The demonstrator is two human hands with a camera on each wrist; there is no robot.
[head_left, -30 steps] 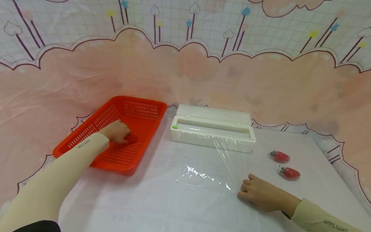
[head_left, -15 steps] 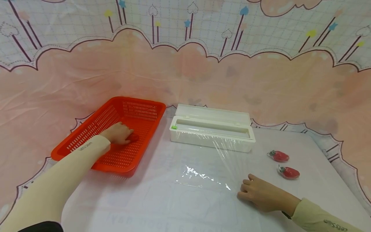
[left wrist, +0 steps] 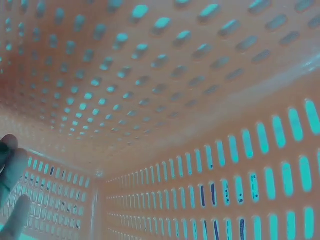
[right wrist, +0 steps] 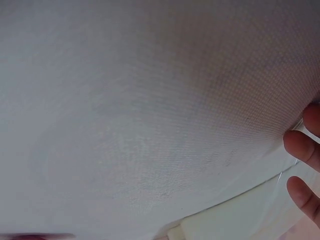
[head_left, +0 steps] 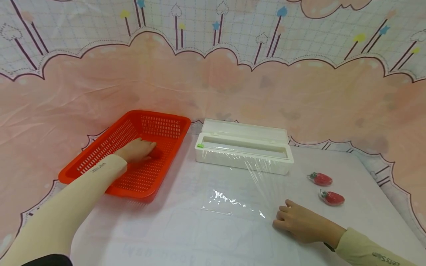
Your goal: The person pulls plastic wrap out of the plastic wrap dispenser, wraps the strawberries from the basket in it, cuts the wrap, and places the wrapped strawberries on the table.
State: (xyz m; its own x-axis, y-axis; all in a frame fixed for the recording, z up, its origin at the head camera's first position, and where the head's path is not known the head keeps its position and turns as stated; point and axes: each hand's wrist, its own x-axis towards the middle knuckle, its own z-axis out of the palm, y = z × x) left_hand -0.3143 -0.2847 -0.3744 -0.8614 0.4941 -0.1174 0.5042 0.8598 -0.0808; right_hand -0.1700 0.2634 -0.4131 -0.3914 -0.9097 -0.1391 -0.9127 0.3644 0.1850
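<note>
Down in the red plastic basket (head_left: pixel 171 173) is my left hand (head_left: pixel 136 149), its fingers beside a rounded red object (head_left: pixel 158 151) close to the basket's colour. I cannot tell if the fingers grip it; in the left wrist view only fingertips (left wrist: pixel 14 170) show at the edge, by a dark patch. My right hand (head_left: pixel 299 221), low on the right of the table, holds a corner of clear cling film (head_left: pixel 229 199). The film runs in creases from a white dispenser box (head_left: pixel 243 162) and lies spread over the table. Fingertips (right wrist: pixel 300 147) appear at the right wrist view's edge.
The dispenser's lid (head_left: pixel 244 129) stands raised at the back, and a green slider (head_left: pixel 200 145) sits at its left end. Two film-wrapped strawberries, one farther back (head_left: pixel 321 179) and one nearer (head_left: pixel 332 198), lie right of the film. Patterned cloth (head_left: pixel 213 85) hangs behind.
My left hand has shifted slightly right and turned inside the basket, and its fingers now cover more of the red object. The right hand and the film have stayed put.
</note>
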